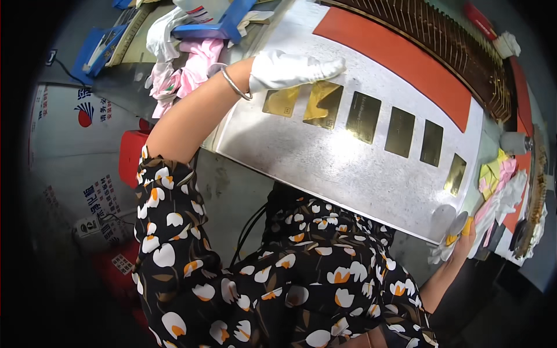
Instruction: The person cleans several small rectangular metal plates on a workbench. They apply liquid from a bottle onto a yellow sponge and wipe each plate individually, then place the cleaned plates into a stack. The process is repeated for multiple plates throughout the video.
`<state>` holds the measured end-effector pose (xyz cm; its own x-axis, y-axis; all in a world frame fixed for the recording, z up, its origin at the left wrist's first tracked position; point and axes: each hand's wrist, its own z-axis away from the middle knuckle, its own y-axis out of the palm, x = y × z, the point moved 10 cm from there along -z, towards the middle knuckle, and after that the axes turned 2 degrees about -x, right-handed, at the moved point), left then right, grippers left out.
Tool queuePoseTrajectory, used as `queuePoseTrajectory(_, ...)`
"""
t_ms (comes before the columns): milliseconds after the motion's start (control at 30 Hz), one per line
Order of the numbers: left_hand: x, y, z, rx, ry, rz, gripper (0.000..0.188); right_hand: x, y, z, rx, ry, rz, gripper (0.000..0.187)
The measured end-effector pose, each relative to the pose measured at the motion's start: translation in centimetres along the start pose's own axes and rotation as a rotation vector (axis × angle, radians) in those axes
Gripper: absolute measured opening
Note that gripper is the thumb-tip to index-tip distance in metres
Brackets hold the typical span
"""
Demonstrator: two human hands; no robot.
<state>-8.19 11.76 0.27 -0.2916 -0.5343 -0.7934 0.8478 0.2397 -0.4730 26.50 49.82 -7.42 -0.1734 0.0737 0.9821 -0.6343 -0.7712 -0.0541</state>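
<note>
My left hand [299, 69], in a white glove, stretches flat with its fingers together, pointing right. It lies over the upper edges of two gold metallic cards, the first card [281, 102] and a second card [322, 104]. More cards continue the row to the right: a dark gold card [364, 118], another card [400, 133], a narrower-looking card [431, 143] and a last shiny card [456, 175]. At the table's right corner, my right hand [462, 239] is curled beside a grey oval piece [456, 227] and something yellow; its grip is partly hidden.
The cards lie on a white tabletop [278, 145]. Behind them runs an orange-red strip [400, 66] and a rack of brown metal plates [429, 35]. Pink cloth [200, 64] and a blue tray [217, 26] sit back left. A small jar [515, 143] and cloths [499, 180] are at right.
</note>
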Motion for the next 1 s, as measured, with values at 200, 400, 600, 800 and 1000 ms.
queuePoseTrajectory(200,-0.8,1.2,-1.4,-0.047,0.168,0.041,0.082,-1.0,-1.6,-0.3,0.031,-0.032,0.046,0.025)
queuePoseTrajectory(400,0.4,0.9,-1.7,-0.05,0.12,0.15,0.077,-0.2,-0.7,-0.2,-0.047,-0.045,0.064,0.02)
queuePoseTrajectory(600,-1.3,1.6,-1.6,0.017,0.092,0.071,0.078,-0.1,-0.2,0.0,0.037,-0.054,0.027,0.021)
queuePoseTrajectory(800,-3.9,3.8,-3.6,0.093,0.105,-0.04,0.079,-0.2,-0.5,0.1,-0.086,-0.013,0.075,0.016)
queuePoseTrajectory(1000,-4.3,6.2,-5.9,0.143,0.252,0.021,0.078,-0.1,-0.1,0.0,-0.032,-0.049,0.027,0.017)
